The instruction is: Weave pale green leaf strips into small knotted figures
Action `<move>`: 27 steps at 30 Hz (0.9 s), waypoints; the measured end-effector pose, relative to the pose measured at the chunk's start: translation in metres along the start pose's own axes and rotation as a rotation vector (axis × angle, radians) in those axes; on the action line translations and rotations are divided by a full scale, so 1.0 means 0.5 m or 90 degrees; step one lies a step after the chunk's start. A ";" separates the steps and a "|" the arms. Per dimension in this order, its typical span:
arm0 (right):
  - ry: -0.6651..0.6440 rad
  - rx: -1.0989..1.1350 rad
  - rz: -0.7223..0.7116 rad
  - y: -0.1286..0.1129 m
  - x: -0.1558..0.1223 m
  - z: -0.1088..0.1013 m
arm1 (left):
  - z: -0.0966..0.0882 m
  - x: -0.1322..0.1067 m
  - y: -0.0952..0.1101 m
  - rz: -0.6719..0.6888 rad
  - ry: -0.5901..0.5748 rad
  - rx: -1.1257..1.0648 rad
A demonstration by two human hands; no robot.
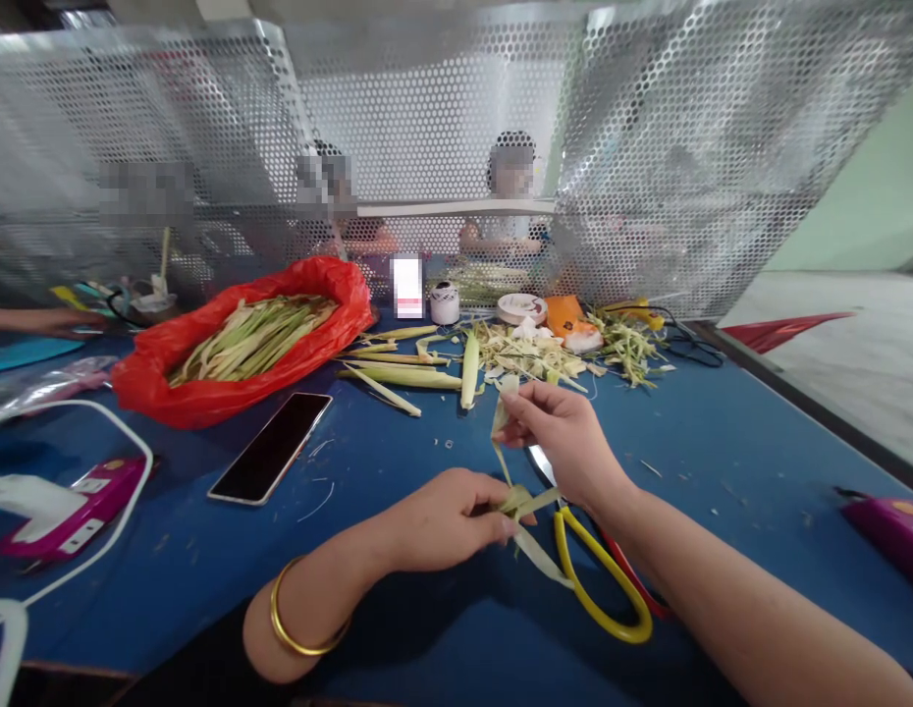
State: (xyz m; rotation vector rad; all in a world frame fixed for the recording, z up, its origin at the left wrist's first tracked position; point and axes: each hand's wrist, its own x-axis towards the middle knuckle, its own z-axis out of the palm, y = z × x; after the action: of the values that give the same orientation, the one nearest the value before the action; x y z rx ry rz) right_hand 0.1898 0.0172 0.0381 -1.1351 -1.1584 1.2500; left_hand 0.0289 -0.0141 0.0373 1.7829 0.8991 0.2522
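Observation:
Above the blue table, my left hand is closed, pinching the folded lower part of a pale green leaf strip. My right hand is closed too, pinching the strip's upper end and holding it up. A loose tail of the strip hangs down toward scissors with yellow and red handles, which lie on the table under my right wrist. A gold bangle sits on my left wrist.
A red plastic bag full of leaf strips lies at the left, a black phone beside it. Loose leaves and trimmings lie farther back. Pink devices sit at both sides. People sit behind a perforated metal screen.

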 end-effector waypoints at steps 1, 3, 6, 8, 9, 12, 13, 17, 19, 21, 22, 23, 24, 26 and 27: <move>0.001 0.007 -0.008 0.001 -0.001 0.000 | 0.000 0.000 0.000 -0.006 -0.005 -0.029; -0.005 -0.004 -0.036 0.005 -0.004 0.000 | 0.001 0.001 -0.002 -0.015 -0.011 -0.081; -0.051 -0.085 -0.100 0.009 -0.010 -0.002 | 0.006 0.004 -0.004 -0.042 0.014 -0.170; -0.080 -0.195 -0.176 0.004 -0.013 -0.010 | 0.008 0.007 -0.004 -0.063 0.073 -0.252; -0.070 -0.271 -0.231 0.000 -0.015 -0.017 | 0.009 0.008 -0.004 -0.072 0.104 -0.296; 0.080 -0.499 -0.387 -0.020 -0.021 -0.049 | 0.006 0.011 -0.006 -0.074 0.162 -0.397; 0.128 -0.545 -0.385 -0.026 -0.023 -0.060 | 0.004 0.012 -0.008 -0.071 0.174 -0.416; 0.014 -0.537 -0.110 -0.023 -0.024 -0.083 | 0.004 0.016 -0.015 -0.042 0.203 -0.406; -0.091 -0.418 -0.007 -0.007 -0.022 -0.075 | 0.009 0.016 -0.016 -0.034 0.193 -0.366; -0.124 -0.284 0.022 0.011 -0.020 -0.060 | 0.014 0.015 -0.015 -0.040 0.181 -0.336; -0.119 -0.235 0.022 0.019 -0.018 -0.053 | 0.016 0.015 -0.014 -0.042 0.177 -0.328; -0.106 -0.207 0.018 0.025 -0.017 -0.048 | 0.017 0.014 -0.013 -0.043 0.176 -0.326; -0.087 -0.205 0.007 0.029 -0.016 -0.045 | 0.017 0.014 -0.012 -0.042 0.178 -0.333; -0.017 -0.270 -0.060 0.031 -0.018 -0.048 | 0.016 0.015 -0.010 -0.041 0.193 -0.369; 0.040 -0.329 -0.128 0.028 -0.021 -0.052 | 0.015 0.016 -0.010 -0.043 0.209 -0.396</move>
State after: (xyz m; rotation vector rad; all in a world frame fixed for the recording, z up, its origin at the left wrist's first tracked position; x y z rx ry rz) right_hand 0.2144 0.0069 0.0219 -1.3768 -1.5563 0.7715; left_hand 0.0361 -0.0132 0.0279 1.1471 0.9737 0.7128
